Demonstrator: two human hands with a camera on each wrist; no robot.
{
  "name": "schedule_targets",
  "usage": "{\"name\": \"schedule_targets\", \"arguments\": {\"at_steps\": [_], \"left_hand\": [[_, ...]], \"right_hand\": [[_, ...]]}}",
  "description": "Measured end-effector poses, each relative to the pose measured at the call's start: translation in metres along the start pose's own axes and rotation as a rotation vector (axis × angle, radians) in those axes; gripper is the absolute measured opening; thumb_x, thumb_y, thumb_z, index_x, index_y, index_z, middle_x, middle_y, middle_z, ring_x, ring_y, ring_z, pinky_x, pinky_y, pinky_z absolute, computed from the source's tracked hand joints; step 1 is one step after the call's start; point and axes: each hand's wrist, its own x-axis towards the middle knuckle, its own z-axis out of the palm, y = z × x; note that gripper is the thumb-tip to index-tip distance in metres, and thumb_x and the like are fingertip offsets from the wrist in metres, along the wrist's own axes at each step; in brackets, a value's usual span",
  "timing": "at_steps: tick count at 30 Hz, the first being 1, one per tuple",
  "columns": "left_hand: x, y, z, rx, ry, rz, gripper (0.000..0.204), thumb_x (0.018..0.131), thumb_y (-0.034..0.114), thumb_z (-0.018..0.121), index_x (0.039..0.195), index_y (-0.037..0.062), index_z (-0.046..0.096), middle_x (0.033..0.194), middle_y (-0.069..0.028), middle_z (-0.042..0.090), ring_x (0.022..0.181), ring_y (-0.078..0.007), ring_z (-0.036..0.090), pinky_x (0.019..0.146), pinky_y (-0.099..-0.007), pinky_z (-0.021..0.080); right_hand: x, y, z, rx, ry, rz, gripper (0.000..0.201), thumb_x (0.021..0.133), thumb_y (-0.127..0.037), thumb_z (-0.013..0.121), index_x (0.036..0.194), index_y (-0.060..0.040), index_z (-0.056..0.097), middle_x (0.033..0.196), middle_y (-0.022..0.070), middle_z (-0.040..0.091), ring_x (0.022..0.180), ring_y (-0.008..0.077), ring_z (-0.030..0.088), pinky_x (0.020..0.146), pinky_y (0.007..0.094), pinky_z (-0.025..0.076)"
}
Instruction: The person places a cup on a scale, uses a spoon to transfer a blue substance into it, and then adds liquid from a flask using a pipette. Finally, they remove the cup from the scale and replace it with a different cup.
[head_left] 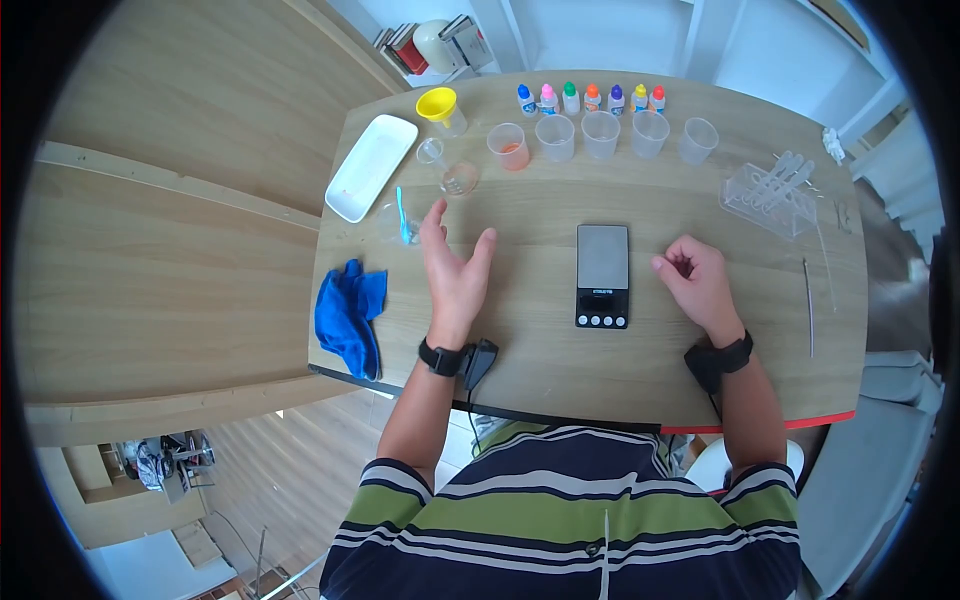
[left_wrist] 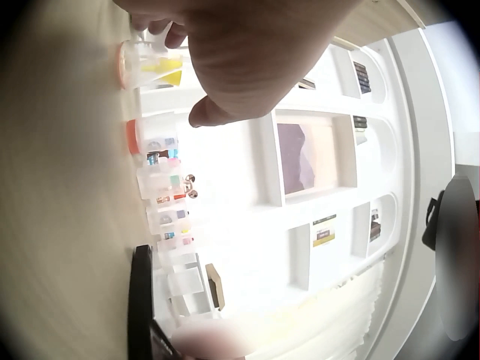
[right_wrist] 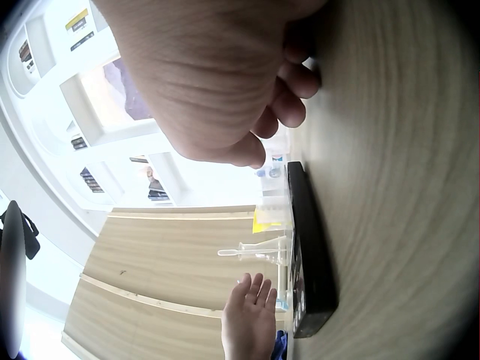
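My left hand (head_left: 455, 275) hovers over the left part of the table, fingers extended and thumb spread, holding nothing. Just beyond its fingertips are a clear conical flask (head_left: 459, 180) and a small clear dish with a light-blue spoon (head_left: 402, 212). My right hand (head_left: 695, 282) rests at the tabletop right of the digital scale (head_left: 603, 258), its fingers loosely curled around nothing. The scale has a bare grey plate and a dark display. In the right wrist view, the black side of the scale (right_wrist: 313, 255) lies below the thumb, and the left hand (right_wrist: 250, 319) shows palm open.
A plastic cup with orange-pink liquid (head_left: 512, 155) heads a row of clear cups (head_left: 600, 135). Behind stand several dropper bottles (head_left: 570, 100). Left are a yellow funnel (head_left: 437, 103), white tray (head_left: 365, 170) and blue cloth (head_left: 345, 315). Right are a pipette rack (head_left: 770, 205) and thin rod (head_left: 810, 310).
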Motion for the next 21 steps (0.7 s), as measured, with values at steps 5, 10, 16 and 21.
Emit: {"name": "schedule_targets", "arguments": {"at_steps": [5, 10, 16, 21], "left_hand": [[0.033, -0.017, 0.028, -0.023, 0.079, -0.038, 0.09, 0.094, 0.023, 0.084, 0.161, -0.0107, 0.034, 0.159, -0.0275, 0.043, 0.152, -0.0383, 0.042, 0.128, -0.0478, 0.031], [0.061, -0.021, 0.046, -0.056, 0.245, -0.092, 0.089, 0.095, 0.024, 0.083, 0.16, -0.0098, 0.033, 0.158, -0.0296, 0.038, 0.148, -0.04, 0.041, 0.128, -0.0476, 0.03], [0.084, -0.017, 0.056, -0.218, 0.322, -0.189, 0.075, 0.097, 0.02, 0.08, 0.155, -0.0051, 0.039, 0.151, -0.0255, 0.041, 0.137, -0.0326, 0.05, 0.117, -0.0437, 0.042], [0.093, -0.032, 0.058, -0.278, 0.341, -0.159, 0.063, 0.097, 0.018, 0.079, 0.147, -0.0048, 0.048, 0.145, -0.0218, 0.047, 0.13, -0.0285, 0.055, 0.113, -0.042, 0.046]], "right_hand": [[0.0, -0.001, 0.0, -0.013, -0.004, -0.002, 0.025, 0.094, -0.01, 0.084, 0.083, -0.0014, 0.063, 0.068, 0.0017, 0.059, 0.061, 0.009, 0.052, 0.058, 0.0289, 0.045], [-0.001, -0.004, -0.001, -0.027, -0.002, -0.021, 0.025, 0.093, -0.011, 0.085, 0.083, -0.0015, 0.064, 0.069, 0.0032, 0.061, 0.061, 0.0104, 0.054, 0.058, 0.0296, 0.047], [-0.001, -0.007, -0.002, -0.044, -0.011, -0.02, 0.024, 0.092, -0.011, 0.085, 0.083, -0.0016, 0.065, 0.069, 0.005, 0.062, 0.061, 0.0124, 0.057, 0.059, 0.0308, 0.048], [0.0, -0.006, -0.002, -0.066, -0.007, -0.032, 0.024, 0.091, -0.011, 0.086, 0.083, -0.0017, 0.065, 0.07, 0.0069, 0.063, 0.061, 0.0145, 0.059, 0.06, 0.032, 0.05]]}}
